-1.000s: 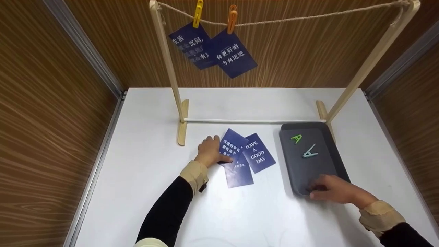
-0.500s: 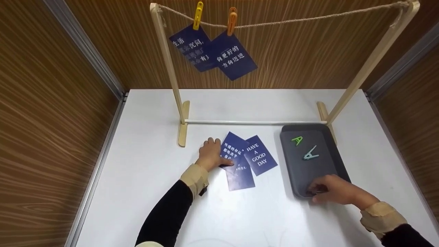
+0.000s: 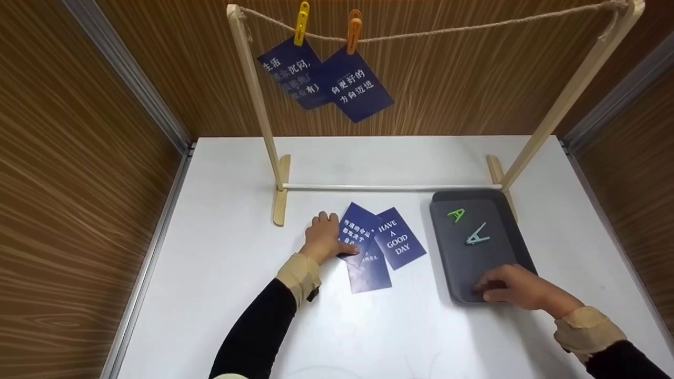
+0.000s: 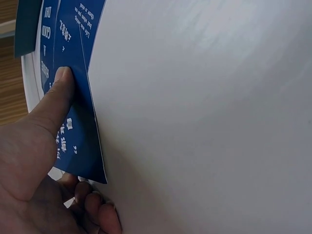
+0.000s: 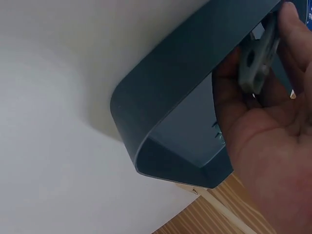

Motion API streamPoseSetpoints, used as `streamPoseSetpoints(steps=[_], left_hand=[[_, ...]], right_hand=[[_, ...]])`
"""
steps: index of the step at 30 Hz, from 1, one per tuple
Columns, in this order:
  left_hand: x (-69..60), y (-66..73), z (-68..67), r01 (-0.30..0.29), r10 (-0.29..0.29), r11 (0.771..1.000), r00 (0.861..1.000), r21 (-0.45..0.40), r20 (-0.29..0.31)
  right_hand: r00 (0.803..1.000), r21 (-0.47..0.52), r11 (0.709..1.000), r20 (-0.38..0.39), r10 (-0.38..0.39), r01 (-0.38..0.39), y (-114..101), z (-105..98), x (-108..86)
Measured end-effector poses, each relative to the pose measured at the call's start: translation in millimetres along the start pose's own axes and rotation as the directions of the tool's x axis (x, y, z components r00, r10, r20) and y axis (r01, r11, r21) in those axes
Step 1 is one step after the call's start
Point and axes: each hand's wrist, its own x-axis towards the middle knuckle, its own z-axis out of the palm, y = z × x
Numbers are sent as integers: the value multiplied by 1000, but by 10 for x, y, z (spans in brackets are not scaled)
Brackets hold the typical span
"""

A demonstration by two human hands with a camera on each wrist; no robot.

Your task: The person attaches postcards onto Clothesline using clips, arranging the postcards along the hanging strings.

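Observation:
My left hand (image 3: 322, 238) is at the left edge of a dark blue card (image 3: 358, 223) printed with white Chinese characters. Its thumb lies on the card and the fingers curl at the edge, best seen in the left wrist view. Beneath that card, partly covered, is a second blue card (image 3: 371, 273); a "HAVE A GOOD DAY" card (image 3: 398, 239) lies to the right. My right hand (image 3: 518, 288) is over the near end of the dark grey tray (image 3: 447, 273). In the right wrist view its thumb and fingers pinch a greyish clothespin (image 5: 254, 63), hidden from the head view.
A green clothespin (image 3: 457, 215) and a light blue clothespin (image 3: 477, 235) lie in the tray. Behind stands a wooden frame (image 3: 256, 100) with a rope (image 3: 453, 32). Yellow (image 3: 301, 23) and orange clothespins (image 3: 354, 31) hold two overlapping blue cards (image 3: 363, 100) on it.
My right hand's fingers have shifted slightly and drawn closer together over the tray's near end. The left hand stays at the card, and the cards lie as before.

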Motion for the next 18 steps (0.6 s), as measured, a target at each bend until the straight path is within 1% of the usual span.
streamPoseSetpoints(steps=[3, 5, 7, 9, 11, 13, 15, 17, 18], left_hand=[[-13, -8, 6, 4, -4, 1000, 1000, 3, 10], [-14, 7, 5, 2, -2, 1000, 1000, 6, 14], [-18, 21, 1, 5, -5, 1000, 1000, 3, 18], [-21, 32, -8, 9, -8, 1000, 1000, -19, 14], [-22, 34, -30, 16, -15, 997, 1000, -72, 5], [-31, 22, -65, 22, -22, 987, 1000, -158, 2], [-38, -4, -111, 35, -33, 965, 999, -259, 11], [-46, -35, -163, 42, -35, 935, 999, -353, 26], [-48, -52, -185, 41, -31, 922, 999, -386, 32]], right_hand=[[999, -12, 1000, -44, -5, 4, 2, 25, 0], [994, 0, 1000, -110, 6, -6, 1, 55, -13], [982, 25, 999, -186, 31, -27, -8, 82, -16], [965, 59, 998, -259, 50, -36, -18, 95, -13], [949, 86, 995, -308, 68, -43, -21, 96, -1], [945, 87, 995, -318, 76, -51, -19, 87, 10], [951, 75, 995, -296, 88, -68, -10, 84, 21], [956, 64, 994, -276, 97, -83, 1, 86, 26], [957, 64, 994, -269, 105, -91, 4, 90, 26]])
